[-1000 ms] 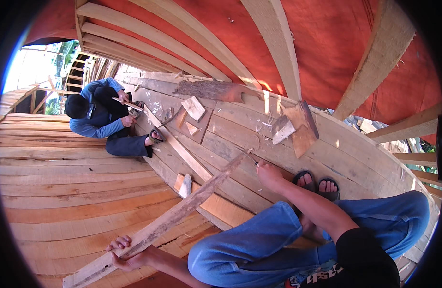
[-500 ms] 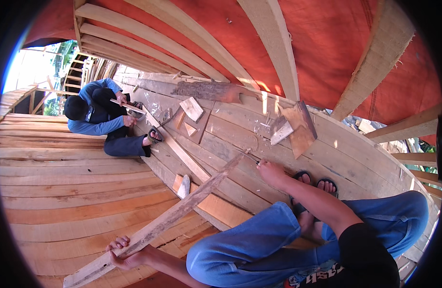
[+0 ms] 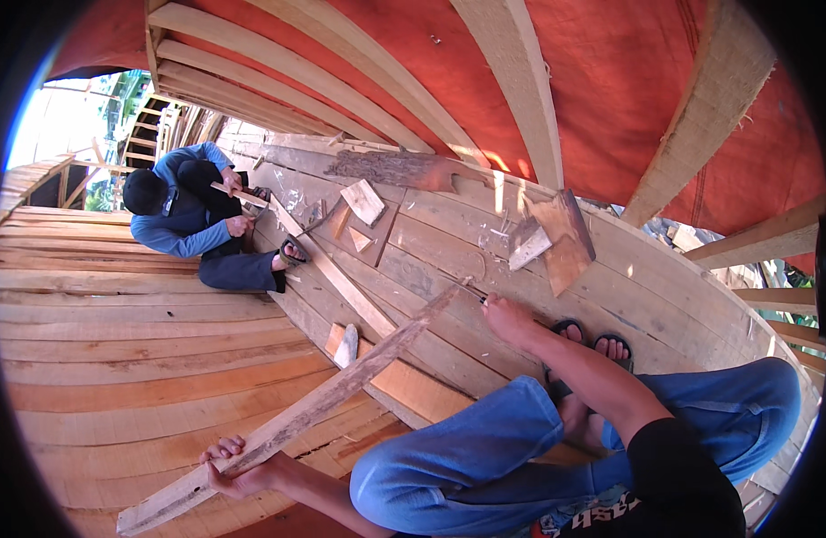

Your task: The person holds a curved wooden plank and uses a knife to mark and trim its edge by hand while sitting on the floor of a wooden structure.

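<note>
The long plank [image 3: 319,408] runs diagonally from the lower left of the frame to the centre. Near its lower-left end it sits in the grip of the left hand [image 3: 243,468]: the fingers [image 3: 223,448] curl over its upper edge, while the thumb side bears on its lower edge. The right hand [image 3: 510,323], right of centre, is closed on the dark handle of a small tool [image 3: 472,291]. The tool's thin tip points toward the plank's upper end, just beyond the right-hand fingers; whether tip and wood touch cannot be told. The right-hand fingers are apart from the plank.

A short pale offcut [image 3: 346,347] lies left of the plank's middle, on an orange-toned board [image 3: 422,392]. More wood pieces [image 3: 364,203] lie on the plank floor [image 3: 440,242], upper centre. A co-worker [image 3: 184,215] sits at upper left, both hands at a narrow strip [image 3: 240,195].
</note>
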Demonstrator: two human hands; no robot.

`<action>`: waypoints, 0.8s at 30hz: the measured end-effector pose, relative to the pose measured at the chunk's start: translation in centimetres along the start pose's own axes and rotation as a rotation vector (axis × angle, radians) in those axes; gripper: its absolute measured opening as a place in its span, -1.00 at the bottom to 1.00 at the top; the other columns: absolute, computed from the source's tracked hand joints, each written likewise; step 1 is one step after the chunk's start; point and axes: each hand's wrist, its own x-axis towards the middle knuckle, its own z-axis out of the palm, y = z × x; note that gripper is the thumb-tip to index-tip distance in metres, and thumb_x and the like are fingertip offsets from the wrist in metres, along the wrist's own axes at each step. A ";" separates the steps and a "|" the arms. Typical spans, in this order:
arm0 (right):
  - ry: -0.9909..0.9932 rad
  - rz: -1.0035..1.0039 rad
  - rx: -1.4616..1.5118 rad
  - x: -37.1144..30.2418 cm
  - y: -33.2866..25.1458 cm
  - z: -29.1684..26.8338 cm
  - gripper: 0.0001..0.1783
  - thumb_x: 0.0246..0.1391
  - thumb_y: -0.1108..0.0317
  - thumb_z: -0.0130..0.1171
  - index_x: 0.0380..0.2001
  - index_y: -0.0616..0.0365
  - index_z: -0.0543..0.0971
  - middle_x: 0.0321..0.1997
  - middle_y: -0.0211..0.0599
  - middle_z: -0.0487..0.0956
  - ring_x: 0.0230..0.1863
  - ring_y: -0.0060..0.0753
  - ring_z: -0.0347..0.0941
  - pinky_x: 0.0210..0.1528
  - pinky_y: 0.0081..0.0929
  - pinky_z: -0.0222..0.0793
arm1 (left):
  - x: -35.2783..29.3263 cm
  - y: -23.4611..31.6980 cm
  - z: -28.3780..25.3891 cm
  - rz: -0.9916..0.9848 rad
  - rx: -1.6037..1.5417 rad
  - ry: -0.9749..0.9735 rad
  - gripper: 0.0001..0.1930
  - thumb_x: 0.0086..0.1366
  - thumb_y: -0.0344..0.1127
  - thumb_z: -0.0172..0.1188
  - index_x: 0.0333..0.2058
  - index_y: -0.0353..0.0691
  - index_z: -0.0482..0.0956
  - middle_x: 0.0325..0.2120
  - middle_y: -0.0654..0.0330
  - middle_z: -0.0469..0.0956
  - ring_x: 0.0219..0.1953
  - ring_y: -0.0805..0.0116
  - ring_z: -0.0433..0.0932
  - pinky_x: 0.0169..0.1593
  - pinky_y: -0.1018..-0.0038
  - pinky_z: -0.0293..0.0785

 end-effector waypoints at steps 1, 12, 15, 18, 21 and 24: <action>0.009 0.004 -0.020 0.1 0.4 0.3 -0.61 0.29 0.18 -0.15 -0.21 0.39 0.38 -0.35 0.24 0.57 -0.30 0.21 0.56 -0.26 0.08 0.45 | -0.1 -0.1 0.2 -0.003 -0.008 -0.010 -0.77 0.18 -0.14 0.09 -0.41 -0.20 0.45 -0.59 0.29 0.27 -0.58 0.48 0.25 -0.51 0.55 0.22; -0.029 0.001 -0.051 0.3 -0.1 0.9 -0.61 0.29 0.16 -0.14 -0.18 0.37 0.37 -0.35 0.25 0.57 -0.29 0.25 0.55 -0.23 0.10 0.44 | -0.4 0.3 0.5 0.000 0.002 -0.001 -0.76 0.17 -0.13 0.10 -0.42 -0.19 0.45 -0.59 0.30 0.26 -0.60 0.49 0.24 -0.51 0.57 0.20; -0.084 -0.004 -0.050 -0.8 -1.6 -0.8 -0.60 0.29 0.15 -0.15 -0.17 0.38 0.36 -0.34 0.25 0.57 -0.27 0.25 0.55 -0.21 0.09 0.44 | -0.2 0.5 0.1 0.012 0.022 0.016 -0.76 0.17 -0.13 0.10 -0.42 -0.20 0.45 -0.60 0.30 0.26 -0.60 0.49 0.25 -0.51 0.56 0.21; -0.080 0.000 -0.050 -0.1 -0.1 -1.0 -0.58 0.30 0.15 -0.16 -0.17 0.39 0.36 -0.33 0.25 0.57 -0.27 0.25 0.55 -0.20 0.09 0.44 | -0.2 0.3 0.4 0.003 0.003 -0.001 -0.77 0.16 -0.15 0.11 -0.41 -0.21 0.45 -0.61 0.30 0.27 -0.60 0.48 0.27 -0.51 0.56 0.23; -0.075 -0.024 -0.003 0.0 -0.9 -0.5 -0.57 0.30 0.14 -0.17 -0.16 0.41 0.36 -0.33 0.25 0.57 -0.27 0.25 0.54 -0.20 0.09 0.43 | -0.2 0.4 0.2 -0.004 -0.016 -0.011 -0.77 0.16 -0.16 0.11 -0.40 -0.22 0.45 -0.61 0.29 0.27 -0.60 0.48 0.28 -0.51 0.56 0.24; -0.046 0.038 -0.013 0.4 0.1 -0.1 -0.58 0.30 0.15 -0.16 -0.16 0.40 0.37 -0.32 0.23 0.58 -0.26 0.23 0.55 -0.18 0.06 0.44 | -0.4 0.2 0.6 -0.008 -0.024 0.004 -0.78 0.16 -0.17 0.11 -0.40 -0.22 0.45 -0.61 0.29 0.27 -0.60 0.49 0.28 -0.52 0.57 0.24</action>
